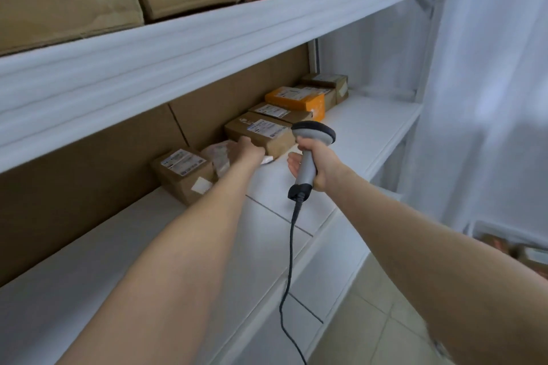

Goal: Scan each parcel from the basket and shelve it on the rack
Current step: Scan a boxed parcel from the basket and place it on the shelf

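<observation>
Nearest, the right hand (321, 164) has its fingers curled tight round the handle of the grey scanner (315, 131), whose cable hangs down. Farther in, the left hand (251, 147) touches the near end of a brown parcel (267, 133) lying on the rack's white shelf (370, 127). Whether its fingers grip cannot be told. An orange box (292, 101) sits behind.

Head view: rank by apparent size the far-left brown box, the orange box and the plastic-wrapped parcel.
1. far-left brown box
2. orange box, farther back, so this order is unsure
3. plastic-wrapped parcel, partly behind the left hand
</observation>
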`<control>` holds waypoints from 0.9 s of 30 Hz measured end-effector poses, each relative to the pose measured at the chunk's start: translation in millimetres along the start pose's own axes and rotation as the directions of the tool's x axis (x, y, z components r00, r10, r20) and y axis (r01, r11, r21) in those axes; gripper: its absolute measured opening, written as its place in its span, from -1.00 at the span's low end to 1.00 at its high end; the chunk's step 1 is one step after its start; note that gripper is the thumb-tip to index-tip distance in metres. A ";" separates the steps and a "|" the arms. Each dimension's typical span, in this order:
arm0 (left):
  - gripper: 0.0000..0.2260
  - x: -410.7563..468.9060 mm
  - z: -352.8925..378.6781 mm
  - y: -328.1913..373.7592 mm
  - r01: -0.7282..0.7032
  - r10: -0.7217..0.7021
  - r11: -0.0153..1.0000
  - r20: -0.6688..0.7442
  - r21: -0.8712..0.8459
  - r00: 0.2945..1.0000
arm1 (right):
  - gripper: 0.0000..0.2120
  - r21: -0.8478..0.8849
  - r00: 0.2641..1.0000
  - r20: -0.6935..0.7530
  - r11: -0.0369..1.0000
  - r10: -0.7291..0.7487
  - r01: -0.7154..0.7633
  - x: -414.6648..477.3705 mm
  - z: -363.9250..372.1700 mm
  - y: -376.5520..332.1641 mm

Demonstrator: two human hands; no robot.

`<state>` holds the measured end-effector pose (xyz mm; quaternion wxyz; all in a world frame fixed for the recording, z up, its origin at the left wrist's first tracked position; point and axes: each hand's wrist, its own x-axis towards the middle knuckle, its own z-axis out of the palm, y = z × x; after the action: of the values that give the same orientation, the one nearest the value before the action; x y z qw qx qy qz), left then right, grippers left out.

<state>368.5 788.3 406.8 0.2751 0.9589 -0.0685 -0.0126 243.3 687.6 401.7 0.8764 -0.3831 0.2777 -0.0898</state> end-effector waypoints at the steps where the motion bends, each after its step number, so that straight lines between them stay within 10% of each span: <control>1: -0.56 -10.9 8.7 16.0 -0.038 0.039 0.999 0.033 -0.033 0.999 | -0.79 0.010 0.999 -0.021 1.000 -0.024 0.024 -7.7 -15.4 -6.8; 27: -0.55 -393.0 324.0 300.7 -0.456 0.439 0.878 0.619 -0.143 0.651 | -0.91 0.498 0.819 -0.573 0.782 -0.027 0.375 -230.2 -490.6 -63.0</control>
<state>-78.2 420.0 285.7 0.2177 0.8536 -0.3914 -0.2662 -216.8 424.4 272.4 0.8216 -0.0787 0.4245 -0.3722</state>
